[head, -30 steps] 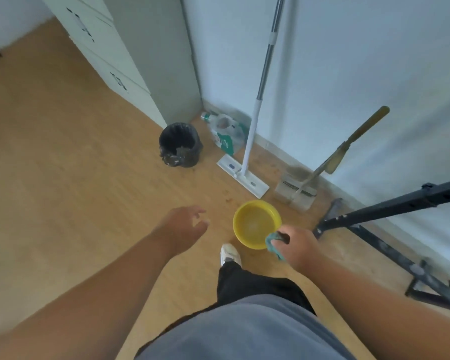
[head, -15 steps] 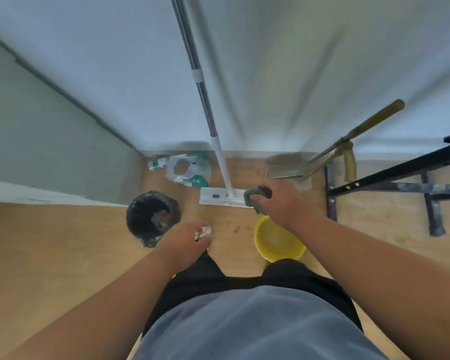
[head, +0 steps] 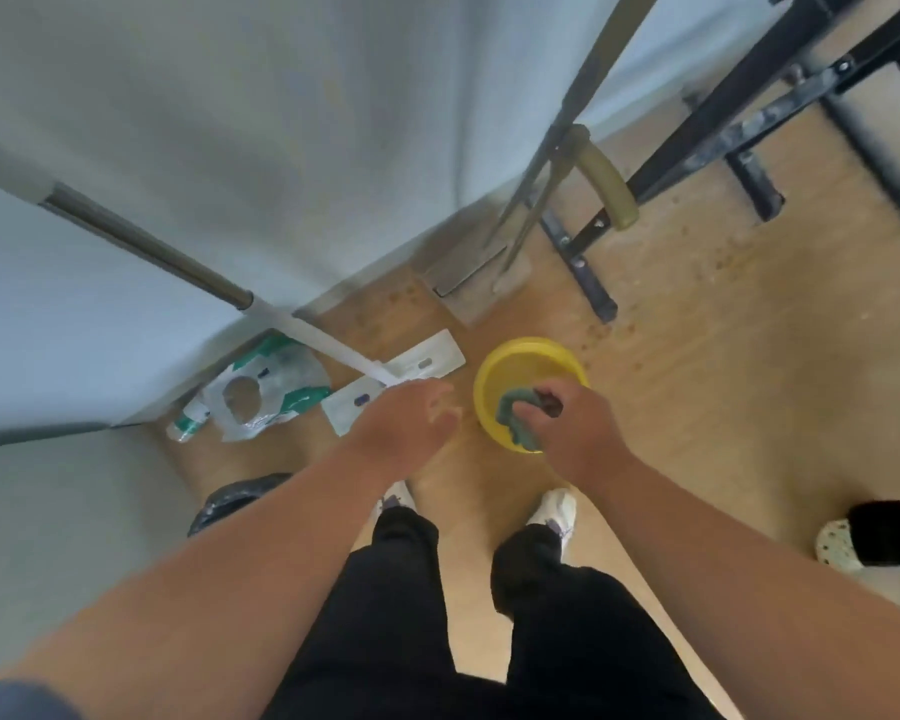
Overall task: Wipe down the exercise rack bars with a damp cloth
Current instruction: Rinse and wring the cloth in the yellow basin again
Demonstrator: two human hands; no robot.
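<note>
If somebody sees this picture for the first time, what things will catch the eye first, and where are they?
The yellow basin on the floor at the centre stands out most, with the right hand gripping a teal cloth over it. The left hand hangs open just beside it. At upper right, the black rack bars cross the floor near the wall.

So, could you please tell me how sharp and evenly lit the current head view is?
Head view: soft overall, with motion smear on the rack bars and mop handle; wide-angle bending of the walls; flat, even light with no glare; the right hand gripping the cloth over the yellow basin is still readable.
</note>
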